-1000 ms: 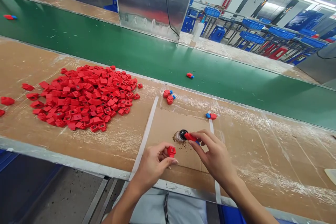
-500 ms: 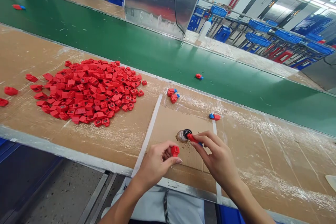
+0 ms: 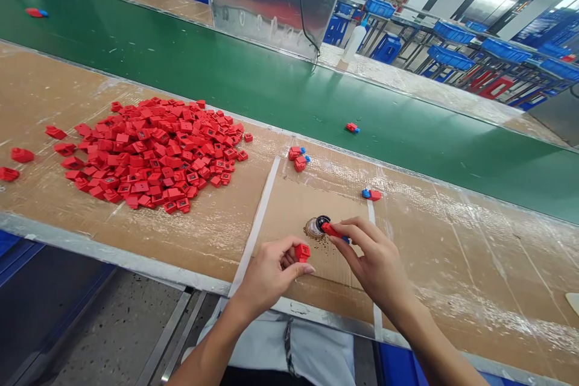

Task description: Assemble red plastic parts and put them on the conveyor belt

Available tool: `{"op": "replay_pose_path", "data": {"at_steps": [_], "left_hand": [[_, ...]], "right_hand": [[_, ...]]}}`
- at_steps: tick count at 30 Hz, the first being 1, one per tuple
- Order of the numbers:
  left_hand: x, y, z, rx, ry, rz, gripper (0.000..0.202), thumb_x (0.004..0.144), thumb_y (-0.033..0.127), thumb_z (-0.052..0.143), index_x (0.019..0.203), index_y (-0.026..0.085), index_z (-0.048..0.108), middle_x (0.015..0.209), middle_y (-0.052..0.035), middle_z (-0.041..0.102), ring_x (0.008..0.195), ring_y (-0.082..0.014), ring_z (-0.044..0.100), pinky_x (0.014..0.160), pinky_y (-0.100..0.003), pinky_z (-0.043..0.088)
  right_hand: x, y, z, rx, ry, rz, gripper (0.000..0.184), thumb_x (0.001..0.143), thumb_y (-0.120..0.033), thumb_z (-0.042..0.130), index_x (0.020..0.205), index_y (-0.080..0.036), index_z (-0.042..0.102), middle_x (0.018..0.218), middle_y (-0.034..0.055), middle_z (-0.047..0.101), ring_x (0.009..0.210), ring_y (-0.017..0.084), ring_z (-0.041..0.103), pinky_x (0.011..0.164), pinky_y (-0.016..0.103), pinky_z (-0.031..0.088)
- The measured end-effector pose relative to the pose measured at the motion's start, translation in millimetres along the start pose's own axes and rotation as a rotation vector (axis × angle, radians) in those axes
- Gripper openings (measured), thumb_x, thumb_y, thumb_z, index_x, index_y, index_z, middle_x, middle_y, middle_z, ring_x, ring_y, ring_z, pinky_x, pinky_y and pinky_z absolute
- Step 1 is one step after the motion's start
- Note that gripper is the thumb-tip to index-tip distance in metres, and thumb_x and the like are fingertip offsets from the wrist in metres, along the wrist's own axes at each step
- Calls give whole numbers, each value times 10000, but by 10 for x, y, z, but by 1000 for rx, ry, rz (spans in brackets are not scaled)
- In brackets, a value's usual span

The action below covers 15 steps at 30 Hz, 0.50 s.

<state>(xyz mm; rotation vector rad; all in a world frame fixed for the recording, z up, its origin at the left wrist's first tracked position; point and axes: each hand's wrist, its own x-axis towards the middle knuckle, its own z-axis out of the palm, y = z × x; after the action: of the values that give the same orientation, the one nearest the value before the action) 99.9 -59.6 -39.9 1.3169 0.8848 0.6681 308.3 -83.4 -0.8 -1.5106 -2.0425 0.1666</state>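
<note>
1. The step in hand looks to be working one piece at the small black cup (image 3: 322,219), which sits on the cardboard sheet (image 3: 301,193) against a pale round base.
2. The right hand (image 3: 379,259) has its fingers pinched on a red-and-blue piece (image 3: 332,230); the red end meets the cup's edge, and the blue end is mostly hidden by the fingers. Whether it goes inside the cup cannot be told.
3. The left hand (image 3: 266,270) has its thumb and fingers closed around a red block (image 3: 302,253), its square opening exposed. This block is held just above the sheet, near the cup but apart from it.
4. On the left of the surface (image 3: 456,235) lies a heap of red blocks (image 3: 156,154), beyond a pale tape strip (image 3: 256,223).
5. Past the sheet, two finished-looking pieces (image 3: 300,163) lie close together; a single piece (image 3: 372,195) lies farther right, and another small piece (image 3: 351,128) is on the green belt (image 3: 271,96).
6. In my judgement, the next move calls for a steady right pinch and a light, controlled angle at the cup's rim, with the left block kept clear and its opening unobstructed.
</note>
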Motion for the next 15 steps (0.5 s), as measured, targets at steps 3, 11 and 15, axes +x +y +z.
{"op": "replay_pose_path", "data": {"at_steps": [3,11,15], "left_hand": [[0,0,0,-11,1,-1,185,813,283,715,955,176,664,753,24,559,683,-122,512,623,-210,427],[-8,2,-25,-277,-146,-126,282,764,278,742,996,152,645,697,41,534,585,-102,526,560,-214,487],[-14,38,-36,-318,-187,-159,262,765,280,740,978,152,654,683,30,571,581,-107,540,552,-214,487]], "right_hand": [[25,-1,-31,1,40,21,142,1006,-282,534,1077,-222,641,988,71,662,882,208,638,748,341,529],[18,-101,-143,141,86,116,127,971,-293,601,1072,-231,647,1002,48,675,739,165,593,675,302,509],[-102,-274,-102,265,48,138,146,970,-290,603,1100,-237,642,1012,60,680,793,174,628,701,295,536]]}}
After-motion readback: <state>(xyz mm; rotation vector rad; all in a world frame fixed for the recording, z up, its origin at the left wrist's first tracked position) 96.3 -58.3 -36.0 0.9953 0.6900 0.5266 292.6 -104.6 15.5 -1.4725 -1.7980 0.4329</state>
